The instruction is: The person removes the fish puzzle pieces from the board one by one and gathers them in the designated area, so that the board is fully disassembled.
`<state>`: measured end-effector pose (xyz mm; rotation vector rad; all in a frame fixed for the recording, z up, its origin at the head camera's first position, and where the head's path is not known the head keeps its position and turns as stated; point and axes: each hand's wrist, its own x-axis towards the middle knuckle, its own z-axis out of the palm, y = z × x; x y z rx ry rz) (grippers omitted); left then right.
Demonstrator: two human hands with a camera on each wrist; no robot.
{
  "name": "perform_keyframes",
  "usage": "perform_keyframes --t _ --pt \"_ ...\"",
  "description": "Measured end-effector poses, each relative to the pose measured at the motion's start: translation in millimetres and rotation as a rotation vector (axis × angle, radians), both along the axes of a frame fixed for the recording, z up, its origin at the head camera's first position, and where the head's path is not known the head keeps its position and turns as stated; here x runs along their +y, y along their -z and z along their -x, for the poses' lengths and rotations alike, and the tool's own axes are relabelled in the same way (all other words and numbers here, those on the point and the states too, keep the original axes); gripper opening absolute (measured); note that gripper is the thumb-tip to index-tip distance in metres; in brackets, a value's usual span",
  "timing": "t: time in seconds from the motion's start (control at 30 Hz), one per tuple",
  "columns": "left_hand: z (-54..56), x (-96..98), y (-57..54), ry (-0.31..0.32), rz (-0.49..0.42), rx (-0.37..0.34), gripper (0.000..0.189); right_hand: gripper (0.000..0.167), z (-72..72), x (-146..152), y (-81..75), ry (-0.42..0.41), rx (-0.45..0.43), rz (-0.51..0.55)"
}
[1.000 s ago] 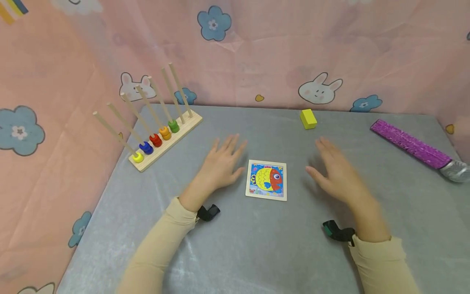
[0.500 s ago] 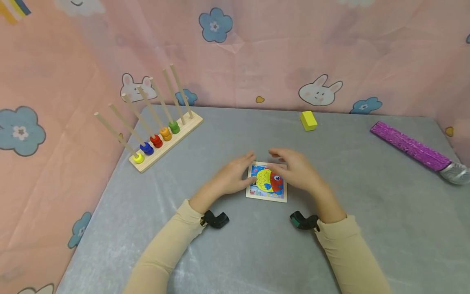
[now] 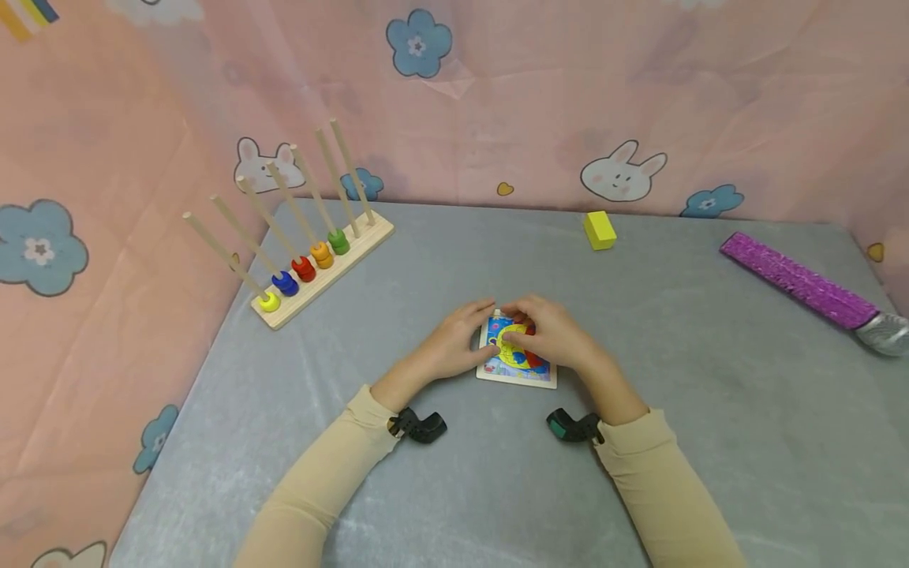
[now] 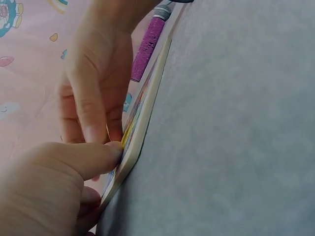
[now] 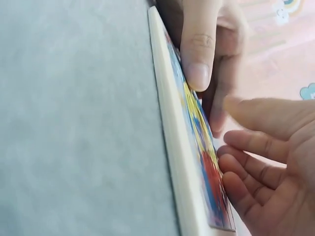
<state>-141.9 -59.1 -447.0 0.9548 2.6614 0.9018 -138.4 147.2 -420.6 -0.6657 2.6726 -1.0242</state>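
A square fish jigsaw puzzle (image 3: 517, 373) in a pale wooden frame lies flat on the grey table. My left hand (image 3: 451, 344) holds its left side, thumb on the picture and fingers round by the frame's edge, as the left wrist view shows. Over the upper right of the picture is my right hand (image 3: 557, 338). In the right wrist view the fingers of this right hand (image 5: 275, 167) are loosely bent with their tips at the picture, and the thumb stands apart from them. Both hands hide parts of the puzzle's top and sides.
A wooden peg stand (image 3: 330, 272) with coloured rings is at the back left. A yellow block (image 3: 600, 230) sits near the back edge. At the right lies a purple toy microphone (image 3: 802, 282). Pink patterned cloth (image 3: 497, 95) hangs behind the table.
Both hands have come inward to the puzzle from either side. The right hand has moved furthest, leftward over the picture. The left thumb now lies on the left side; the puzzle has stayed put.
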Motion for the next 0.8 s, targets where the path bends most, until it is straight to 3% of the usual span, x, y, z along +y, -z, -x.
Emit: perform_keyframes --t 0.33,0.8 --pt "0.1 -0.5 1.2 -0.016 -0.011 0.003 0.066 0.037 -0.9 -4 12.1 0.011 0.052 -0.015" --pt "0.2 1.1 0.1 -0.023 0.018 0.002 0.067 0.035 -2.2 -7 10.4 0.008 0.055 -0.015"
